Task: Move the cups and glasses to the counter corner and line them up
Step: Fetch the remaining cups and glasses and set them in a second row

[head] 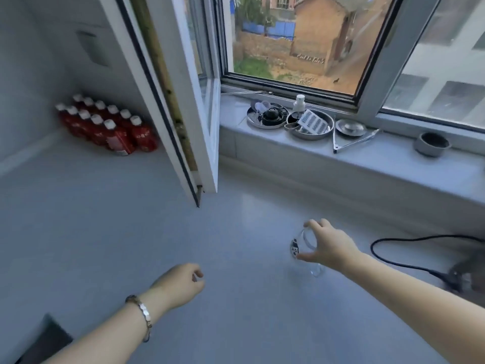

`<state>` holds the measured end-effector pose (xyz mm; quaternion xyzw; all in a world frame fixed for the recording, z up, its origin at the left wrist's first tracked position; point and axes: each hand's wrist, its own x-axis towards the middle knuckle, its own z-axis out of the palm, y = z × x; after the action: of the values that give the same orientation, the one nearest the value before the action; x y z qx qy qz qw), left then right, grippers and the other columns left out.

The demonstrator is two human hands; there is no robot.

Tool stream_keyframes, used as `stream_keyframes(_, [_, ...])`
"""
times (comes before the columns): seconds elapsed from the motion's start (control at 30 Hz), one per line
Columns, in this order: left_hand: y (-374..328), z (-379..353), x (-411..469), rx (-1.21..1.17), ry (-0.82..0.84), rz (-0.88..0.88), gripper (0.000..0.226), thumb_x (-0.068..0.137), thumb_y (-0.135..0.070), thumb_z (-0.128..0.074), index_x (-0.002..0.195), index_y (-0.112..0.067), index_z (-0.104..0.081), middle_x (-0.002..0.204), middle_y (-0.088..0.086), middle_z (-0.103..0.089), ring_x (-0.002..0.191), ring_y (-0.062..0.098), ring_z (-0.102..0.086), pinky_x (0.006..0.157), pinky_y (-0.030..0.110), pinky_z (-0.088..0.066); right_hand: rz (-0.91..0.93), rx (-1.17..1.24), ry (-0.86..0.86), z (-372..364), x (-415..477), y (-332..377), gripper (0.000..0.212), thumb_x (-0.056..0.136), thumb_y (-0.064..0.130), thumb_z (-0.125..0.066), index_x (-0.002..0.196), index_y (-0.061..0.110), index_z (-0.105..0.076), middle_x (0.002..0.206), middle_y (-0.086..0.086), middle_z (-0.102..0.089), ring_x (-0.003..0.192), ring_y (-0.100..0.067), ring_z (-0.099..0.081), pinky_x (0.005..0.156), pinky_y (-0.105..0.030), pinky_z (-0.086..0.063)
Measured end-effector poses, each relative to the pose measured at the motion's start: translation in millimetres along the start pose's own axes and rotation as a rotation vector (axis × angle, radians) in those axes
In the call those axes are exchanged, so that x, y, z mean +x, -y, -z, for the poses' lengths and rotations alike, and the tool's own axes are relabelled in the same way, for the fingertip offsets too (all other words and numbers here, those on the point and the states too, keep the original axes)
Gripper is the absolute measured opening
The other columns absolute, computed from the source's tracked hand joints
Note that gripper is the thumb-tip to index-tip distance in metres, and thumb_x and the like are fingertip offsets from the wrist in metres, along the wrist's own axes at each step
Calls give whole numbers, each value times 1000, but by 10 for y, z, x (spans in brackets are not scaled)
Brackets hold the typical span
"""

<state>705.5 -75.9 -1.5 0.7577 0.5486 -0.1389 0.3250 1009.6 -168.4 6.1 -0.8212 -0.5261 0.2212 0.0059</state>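
Observation:
A clear drinking glass (305, 249) with a small black-and-white print on its side is in my right hand (328, 244), which grips it from above around the rim. The glass is tilted, and its base points down toward the pale grey counter (236, 219). I cannot tell whether the base touches the surface. My left hand (181, 283) hovers low over the counter at the lower left, fingers curled in loosely with nothing in them. A silver bracelet sits on that wrist. No other cup or glass shows on the counter.
A pack of red bottles (105, 124) fills the far left counter corner. An open window sash (183, 114) swings in over the counter. The sill holds metal dishes (309, 124) and a small grey cup (431, 144). A black cable (399, 261) lies at right.

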Motion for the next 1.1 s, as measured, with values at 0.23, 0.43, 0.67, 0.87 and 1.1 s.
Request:
stream_keyframes(0.23, [1212, 68, -1002, -147, -56, 188, 32, 90, -31, -51, 117, -16, -58, 120, 3, -61, 111, 18, -58, 89, 22, -43, 379, -91, 73, -296, -601, 1777, 74, 70, 54, -70, 131, 26, -39, 124, -1, -48, 92, -26, -58, 69, -25, -37])
stream_keyframes(0.43, [2583, 46, -2258, -290, -221, 352, 13, 92, -29, -50, 101, -21, -56, 109, 0, -61, 109, 20, -60, 86, 24, -44, 669, -161, 138, -836, -1363, 3429, 75, 69, 55, -71, 131, 30, -37, 126, -1, -47, 103, -28, -59, 77, -32, -46])
stream_keyframes(0.67, [4341, -285, -3911, -393, -325, 565, 8, 92, -25, -49, 93, -20, -55, 110, 5, -62, 106, 21, -58, 79, 21, -39, 872, -234, 193, -1562, -2408, 5145, 69, 68, 52, -72, 126, 30, -42, 120, -1, -53, 106, -26, -57, 84, -33, -47])
stream_keyframes(0.87, [5460, -671, -5084, -450, -363, 774, 19, 89, -23, -48, 72, -22, -42, 90, 2, -49, 82, 17, -45, 62, 25, -33, 1048, -332, 245, -2128, -3142, 6293, 74, 67, 55, -74, 127, 28, -42, 123, -3, -53, 104, -25, -58, 86, -32, -49])
stream_keyframes(1.1, [6285, -732, -5735, -510, -463, 863, 40, 86, -14, -47, 58, -29, -24, 83, 3, -35, 68, 14, -32, 50, 21, -14, 1189, -426, 264, -2653, -3727, 7482, 74, 68, 55, -72, 130, 27, -41, 124, -4, -51, 107, -24, -57, 85, -33, -48])
